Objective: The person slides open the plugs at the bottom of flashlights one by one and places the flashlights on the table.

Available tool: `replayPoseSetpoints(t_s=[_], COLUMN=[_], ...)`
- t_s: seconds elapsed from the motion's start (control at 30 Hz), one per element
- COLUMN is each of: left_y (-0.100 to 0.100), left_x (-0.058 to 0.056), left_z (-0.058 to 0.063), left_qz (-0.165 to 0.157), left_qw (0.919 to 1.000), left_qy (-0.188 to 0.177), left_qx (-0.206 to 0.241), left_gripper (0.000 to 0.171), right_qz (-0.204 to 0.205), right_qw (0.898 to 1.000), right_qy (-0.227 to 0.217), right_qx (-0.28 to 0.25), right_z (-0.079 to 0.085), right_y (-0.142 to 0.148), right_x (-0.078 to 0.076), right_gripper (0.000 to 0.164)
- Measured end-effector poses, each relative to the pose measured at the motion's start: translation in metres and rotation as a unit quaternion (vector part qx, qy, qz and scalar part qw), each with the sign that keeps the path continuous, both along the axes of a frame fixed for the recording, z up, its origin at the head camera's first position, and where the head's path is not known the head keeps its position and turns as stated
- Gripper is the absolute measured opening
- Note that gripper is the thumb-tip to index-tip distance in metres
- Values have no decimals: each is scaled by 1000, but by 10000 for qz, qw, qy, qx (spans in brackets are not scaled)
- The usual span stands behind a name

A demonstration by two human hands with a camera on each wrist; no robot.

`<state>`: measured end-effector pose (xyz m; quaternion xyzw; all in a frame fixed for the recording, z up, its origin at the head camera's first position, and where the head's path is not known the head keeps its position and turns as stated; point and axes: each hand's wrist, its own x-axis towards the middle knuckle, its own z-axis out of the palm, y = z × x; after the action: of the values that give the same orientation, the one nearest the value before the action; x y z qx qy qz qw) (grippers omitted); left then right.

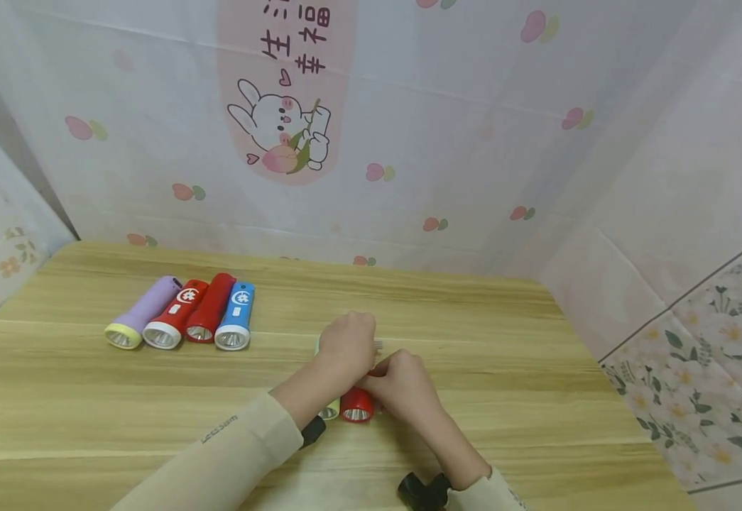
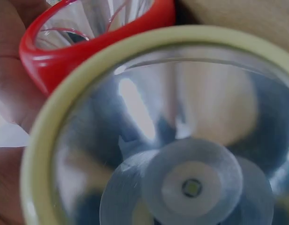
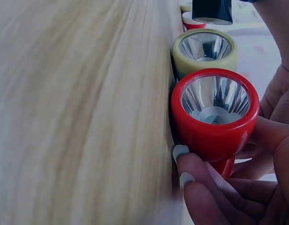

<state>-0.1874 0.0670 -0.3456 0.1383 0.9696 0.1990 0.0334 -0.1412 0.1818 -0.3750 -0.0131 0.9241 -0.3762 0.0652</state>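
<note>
A red flashlight [image 1: 356, 407] lies on the table with its lens toward me, beside a pale yellow-green flashlight [image 1: 329, 411]. My right hand [image 1: 405, 389] pinches the red one near its head; in the right wrist view its fingertips [image 3: 196, 180] sit low against the red rim. Over the rear of both flashlights is my left hand [image 1: 348, 346], its fingers curled around the red body and partly hidden. The yellow-green flashlight's lens [image 2: 191, 140] fills most of the left wrist view, with the red head [image 2: 55, 61] behind it.
Left on the wooden table [image 1: 89, 411] lies a row of flashlights: purple [image 1: 147, 305], red with a white rim [image 1: 179, 309], plain red [image 1: 214, 305] and blue [image 1: 238, 312]. A patterned curtain [image 1: 447, 128] hangs behind the table. Black wrist cameras [image 1: 423, 491] hang below the sleeves.
</note>
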Motion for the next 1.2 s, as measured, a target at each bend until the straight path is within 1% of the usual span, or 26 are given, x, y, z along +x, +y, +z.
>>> replayPoseSetpoints(t_s=[0.27, 0.53, 0.73, 0.87, 1.0, 1.1, 1.2], left_y=[-4, -8, -9, -9, -11, -14, -18], left_x=[4, 9, 11, 12, 14, 15, 16], left_z=[-1, 1, 3, 5, 6, 7, 10], left_qz=[25, 9, -25, 12, 38, 64, 109], left_qw=[9999, 9994, 9988, 9989, 9990, 9985, 9968], left_qy=[15, 137, 265, 222, 220, 158, 22], left_qx=[115, 327, 400, 416, 396, 524, 796], left_gripper=[19, 20, 21, 20, 20, 21, 27], right_qz=[66, 214, 165, 171, 158, 135, 159], right_qw=[9998, 9994, 9993, 9991, 9992, 9991, 9992], right_qy=[67, 230, 206, 228, 143, 94, 68], right_qx=[173, 160, 253, 298, 351, 391, 371], right_z=[0, 1, 1, 2, 3, 3, 2], right_y=[-1, -2, 0, 0, 1, 0, 1], right_x=[0, 0, 0, 0, 0, 0, 1], right_gripper=[42, 31, 36, 40, 45, 47, 48])
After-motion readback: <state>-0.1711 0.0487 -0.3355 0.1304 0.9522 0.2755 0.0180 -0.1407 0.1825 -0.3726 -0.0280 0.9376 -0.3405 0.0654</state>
